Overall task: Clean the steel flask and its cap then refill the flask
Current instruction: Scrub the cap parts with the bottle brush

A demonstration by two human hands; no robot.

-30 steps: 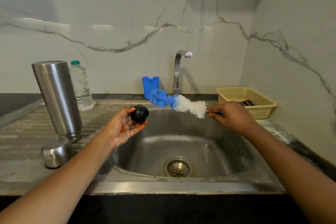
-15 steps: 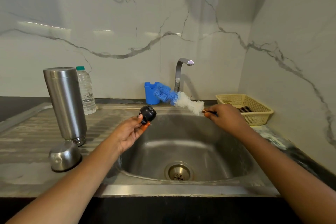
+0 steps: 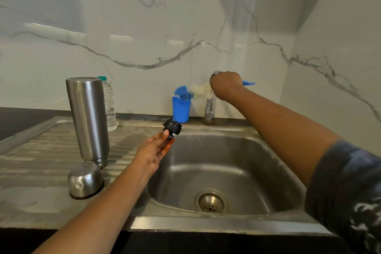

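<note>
Left hand point(image 3: 152, 150) pinching the black cap point(image 3: 172, 127), right hand point(image 3: 225, 85) gripping the brush point(image 3: 191, 92) at the tap point(image 3: 209, 107); rinsing and flask point(image 3: 87, 117) refill likely remaining

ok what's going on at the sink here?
A person's left hand pinches the black stopper over the left edge of the sink. The right hand, gripping the bottle brush, is up at the top of the tap; no water shows. The steel flask and steel cup stand on the drainboard.
</note>
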